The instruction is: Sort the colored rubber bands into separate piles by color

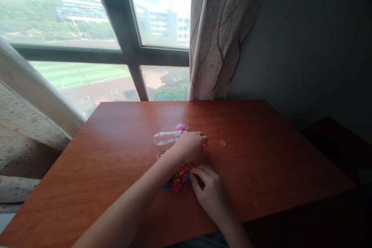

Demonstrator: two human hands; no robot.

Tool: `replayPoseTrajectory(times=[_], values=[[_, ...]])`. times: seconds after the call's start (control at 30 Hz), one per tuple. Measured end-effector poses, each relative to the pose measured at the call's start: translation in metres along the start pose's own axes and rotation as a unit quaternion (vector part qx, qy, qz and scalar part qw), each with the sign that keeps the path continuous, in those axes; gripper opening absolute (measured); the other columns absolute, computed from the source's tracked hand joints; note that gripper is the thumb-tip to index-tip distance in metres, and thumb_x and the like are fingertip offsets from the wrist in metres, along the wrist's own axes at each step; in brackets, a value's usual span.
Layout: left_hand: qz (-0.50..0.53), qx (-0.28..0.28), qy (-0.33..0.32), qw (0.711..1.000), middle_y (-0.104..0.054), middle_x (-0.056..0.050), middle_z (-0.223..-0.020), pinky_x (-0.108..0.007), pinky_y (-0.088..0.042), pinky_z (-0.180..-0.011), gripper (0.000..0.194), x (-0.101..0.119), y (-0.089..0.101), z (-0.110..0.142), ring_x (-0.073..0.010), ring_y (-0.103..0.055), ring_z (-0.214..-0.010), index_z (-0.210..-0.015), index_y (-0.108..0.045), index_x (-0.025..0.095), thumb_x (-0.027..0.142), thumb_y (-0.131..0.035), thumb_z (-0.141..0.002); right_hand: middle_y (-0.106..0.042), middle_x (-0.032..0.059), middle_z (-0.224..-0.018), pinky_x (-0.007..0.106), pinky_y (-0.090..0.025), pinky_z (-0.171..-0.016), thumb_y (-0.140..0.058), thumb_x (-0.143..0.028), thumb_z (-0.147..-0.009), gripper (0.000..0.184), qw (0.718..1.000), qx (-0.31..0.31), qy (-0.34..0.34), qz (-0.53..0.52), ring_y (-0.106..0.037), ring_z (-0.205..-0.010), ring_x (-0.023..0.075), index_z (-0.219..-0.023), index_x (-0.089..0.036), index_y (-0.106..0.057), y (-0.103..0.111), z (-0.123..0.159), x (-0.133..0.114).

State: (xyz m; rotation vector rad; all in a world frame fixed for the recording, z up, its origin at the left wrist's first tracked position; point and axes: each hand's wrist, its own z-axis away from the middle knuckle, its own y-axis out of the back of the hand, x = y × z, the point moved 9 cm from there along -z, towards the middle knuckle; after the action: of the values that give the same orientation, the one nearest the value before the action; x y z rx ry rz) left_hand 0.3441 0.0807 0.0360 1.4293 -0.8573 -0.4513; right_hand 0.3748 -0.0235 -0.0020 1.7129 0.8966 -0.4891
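Currently left hand (192, 144) reached across colourful pile (180, 180) on table (261, 155), red piece (206, 145) by fingertips; right hand (209, 186) touched pile edge. Both grips unclear. Light fingertip pinches, raised forearm best avoided scattering.

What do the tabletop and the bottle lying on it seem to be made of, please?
Tabletop: probably wood or wood veneer, smooth and satiny, given its reddish-brown grain and soft window sheen. Bottle: likely clear, glossy plastic, being see-through with highlights; glass is possible.

Bottle (165, 138) behind mixed pile (181, 178), small bundle (181, 127) behind bottle, lone loop (222, 143) to the right
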Motion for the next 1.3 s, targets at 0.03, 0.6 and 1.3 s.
replayPoseTrajectory(times=[0.03, 0.6, 1.3], values=[[0.003, 0.004, 0.002, 1.000, -0.070, -0.008, -0.092, -0.028, -0.049, -0.065, 0.015, -0.001, 0.005, 0.004, -0.0220, -0.069, -0.080, -0.094, -0.069, 0.020, 0.017, -0.057, -0.086, -0.063, 0.0017, -0.079, 0.028, -0.042, -0.070, -0.054, -0.006, -0.086, 0.019, 1.000, -0.002, -0.001, 0.000, -0.058, -0.076, 0.0183, -0.084, -0.021, -0.064, 0.000, 0.000, 0.000], [0.115, 0.178, 0.105, 0.972, -0.067, -0.002, -0.082, -0.022, -0.049, -0.061, 0.016, 0.008, 0.011, 0.168, -0.0142, -0.064, -0.068, -0.093, -0.064, 0.023, 0.020, -0.049, -0.093, -0.063, 0.0018, -0.079, 0.027, -0.044, -0.067, -0.058, -0.021, -0.092, 0.008, 0.999, -0.022, -0.021, -0.031, -0.058, -0.074, 0.0175, -0.089, -0.023, -0.066, 0.002, 0.003, -0.003], [-0.023, 0.171, 0.136, 0.976, -0.065, 0.000, -0.074, -0.029, -0.048, -0.057, 0.021, 0.018, -0.018, 0.181, -0.0185, -0.065, -0.063, -0.088, -0.063, 0.024, 0.028, -0.045, -0.098, -0.065, 0.0024, -0.081, 0.027, -0.045, -0.068, -0.055, -0.019, -0.093, 0.012, 0.998, 0.014, 0.009, -0.063, -0.059, -0.075, 0.0166, -0.089, -0.021, -0.066, 0.009, 0.004, -0.005]])
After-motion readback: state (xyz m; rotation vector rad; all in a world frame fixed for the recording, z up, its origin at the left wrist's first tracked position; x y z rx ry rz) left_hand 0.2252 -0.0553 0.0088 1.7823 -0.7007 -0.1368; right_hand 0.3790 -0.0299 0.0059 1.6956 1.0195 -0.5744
